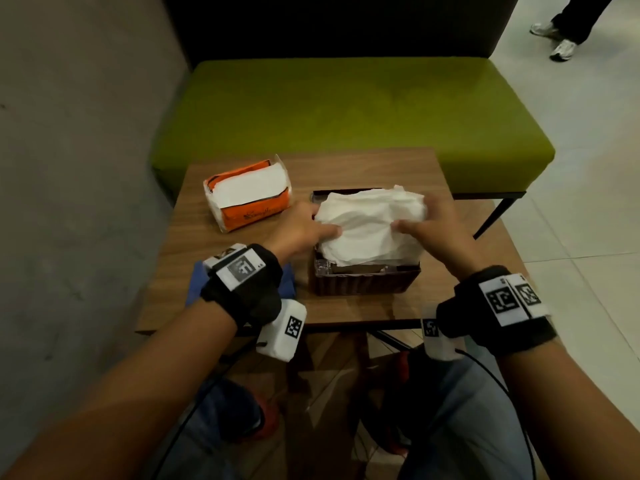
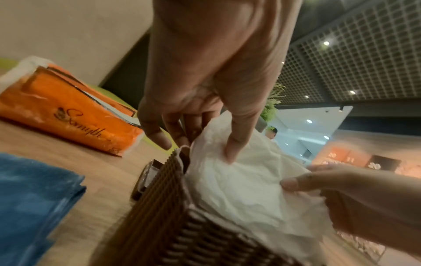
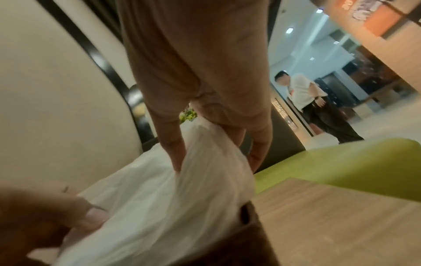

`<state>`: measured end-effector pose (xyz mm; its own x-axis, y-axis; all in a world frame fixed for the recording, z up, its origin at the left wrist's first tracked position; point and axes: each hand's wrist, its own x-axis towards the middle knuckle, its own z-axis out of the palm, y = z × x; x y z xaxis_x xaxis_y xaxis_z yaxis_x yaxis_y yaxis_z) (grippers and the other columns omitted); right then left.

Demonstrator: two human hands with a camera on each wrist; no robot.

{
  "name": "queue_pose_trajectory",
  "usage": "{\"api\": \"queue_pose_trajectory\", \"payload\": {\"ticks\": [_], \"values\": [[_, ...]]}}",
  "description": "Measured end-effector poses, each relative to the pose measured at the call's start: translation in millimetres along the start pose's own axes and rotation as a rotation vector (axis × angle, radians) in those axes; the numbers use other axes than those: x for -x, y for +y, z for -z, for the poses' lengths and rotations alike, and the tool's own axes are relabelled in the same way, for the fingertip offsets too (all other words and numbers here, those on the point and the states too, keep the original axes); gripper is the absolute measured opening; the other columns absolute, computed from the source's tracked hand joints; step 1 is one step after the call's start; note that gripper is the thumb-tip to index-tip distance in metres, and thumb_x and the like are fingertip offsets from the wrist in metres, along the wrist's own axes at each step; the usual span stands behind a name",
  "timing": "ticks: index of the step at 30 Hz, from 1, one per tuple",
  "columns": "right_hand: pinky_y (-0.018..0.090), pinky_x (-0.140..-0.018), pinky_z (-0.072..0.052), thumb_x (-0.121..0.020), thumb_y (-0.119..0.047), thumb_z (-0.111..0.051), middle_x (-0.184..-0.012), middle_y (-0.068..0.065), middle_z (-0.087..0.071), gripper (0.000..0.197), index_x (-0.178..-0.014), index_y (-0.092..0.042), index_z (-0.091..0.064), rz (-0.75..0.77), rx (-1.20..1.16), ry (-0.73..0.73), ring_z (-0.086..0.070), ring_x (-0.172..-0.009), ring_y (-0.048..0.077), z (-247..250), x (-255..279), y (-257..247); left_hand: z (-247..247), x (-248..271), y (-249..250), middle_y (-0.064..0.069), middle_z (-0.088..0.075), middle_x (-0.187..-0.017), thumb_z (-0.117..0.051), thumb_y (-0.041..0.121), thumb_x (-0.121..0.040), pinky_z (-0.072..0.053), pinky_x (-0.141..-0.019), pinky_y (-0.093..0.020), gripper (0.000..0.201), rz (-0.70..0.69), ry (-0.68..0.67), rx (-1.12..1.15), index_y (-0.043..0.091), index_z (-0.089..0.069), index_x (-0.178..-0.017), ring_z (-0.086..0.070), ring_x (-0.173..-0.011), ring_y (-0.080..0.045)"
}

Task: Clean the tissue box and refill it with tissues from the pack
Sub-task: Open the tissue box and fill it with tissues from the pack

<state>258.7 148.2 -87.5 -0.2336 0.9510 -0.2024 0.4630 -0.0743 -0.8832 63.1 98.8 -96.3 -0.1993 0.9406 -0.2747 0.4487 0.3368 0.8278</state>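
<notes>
A brown woven tissue box [image 1: 363,280] stands open on the wooden table [image 1: 346,168]. A thick stack of white tissues [image 1: 370,226] lies across its top, partly sunk inside. My left hand [image 1: 322,225] grips the stack's left edge, thumb on top and fingers down along the box wall [image 2: 173,212]. My right hand [image 1: 415,216] grips the right edge, its fingers [image 3: 257,154] wrapped around the tissues [image 3: 159,207]. The orange tissue pack [image 1: 247,197], cut open on top and still holding white tissues, lies to the left of the box.
A folded blue cloth [image 1: 287,287] lies at the table's near left, under my left wrist. Behind the table runs a green bench [image 1: 346,109], with a grey wall to the left. A person [image 3: 307,100] stands on the tiled floor at the far right.
</notes>
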Motion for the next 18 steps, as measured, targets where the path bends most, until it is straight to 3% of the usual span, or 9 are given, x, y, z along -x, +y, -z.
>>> {"api": "queue_pose_trajectory", "payload": {"ticks": [3, 5, 8, 12, 15, 18], "values": [[0.029, -0.077, -0.043, -0.090, -0.013, -0.065, -0.124, 0.011, -0.060, 0.048, -0.134, -0.009, -0.046, 0.050, 0.290, -0.059, -0.058, -0.110, 0.026, -2, -7, -2, -4, -1, -9, -0.002, -0.065, -0.090, -0.069, 0.017, -0.080, -0.039, -0.062, -0.022, 0.023, -0.096, 0.084, -0.227, 0.008, -0.066, -0.101, -0.059, -0.080, -0.016], [0.026, -0.079, -0.037, -0.093, -0.017, -0.062, -0.133, 0.013, -0.055, 0.053, -0.140, -0.010, -0.040, 0.066, 0.458, -0.152, -0.055, -0.116, 0.027, -1, -10, -3, -5, -3, -14, -0.003, -0.066, -0.095, -0.069, 0.020, -0.077, -0.044, -0.066, -0.026, 0.032, -0.146, 0.071, -0.333, 0.010, -0.063, -0.107, -0.060, -0.086, -0.020], [0.026, -0.081, -0.033, -0.097, -0.018, -0.057, -0.141, 0.013, -0.049, 0.054, -0.145, -0.010, -0.034, 0.036, 0.681, -0.319, -0.050, -0.124, 0.029, -1, -13, -7, -6, -7, -16, -0.002, -0.062, -0.105, -0.066, 0.028, -0.075, -0.049, -0.083, -0.039, 0.047, -0.121, -0.041, -0.506, 0.015, -0.052, -0.119, -0.058, -0.095, -0.023], [0.032, -0.090, -0.039, -0.098, -0.023, -0.055, -0.141, 0.015, -0.050, 0.052, -0.143, -0.007, -0.035, 0.035, 0.914, -0.433, -0.050, -0.123, 0.031, -9, -21, -13, -6, -12, -9, -0.005, -0.062, -0.109, -0.062, 0.038, -0.078, -0.045, -0.091, -0.045, 0.048, -0.094, -0.198, -0.699, 0.017, -0.048, -0.119, -0.056, -0.096, -0.024], [0.046, -0.105, -0.040, -0.095, -0.029, -0.056, -0.137, 0.016, -0.051, 0.059, -0.145, -0.006, -0.033, 0.005, 1.043, -0.457, -0.052, -0.122, 0.033, -19, -25, -13, -11, -12, -3, -0.004, -0.061, -0.110, -0.060, 0.048, -0.082, -0.046, -0.090, -0.044, 0.049, -0.092, -0.209, -0.855, 0.017, -0.050, -0.118, -0.057, -0.097, -0.023], [0.053, -0.107, -0.037, -0.095, -0.031, -0.056, -0.145, 0.020, -0.040, 0.063, -0.147, -0.007, -0.027, 0.037, 1.138, -0.408, -0.045, -0.128, 0.037, -24, -17, -12, -19, -2, -2, -0.008, -0.057, -0.115, -0.058, 0.044, -0.086, -0.045, -0.077, -0.035, 0.050, -0.169, -0.060, -0.998, 0.014, -0.047, -0.124, -0.057, -0.100, -0.026]]}}
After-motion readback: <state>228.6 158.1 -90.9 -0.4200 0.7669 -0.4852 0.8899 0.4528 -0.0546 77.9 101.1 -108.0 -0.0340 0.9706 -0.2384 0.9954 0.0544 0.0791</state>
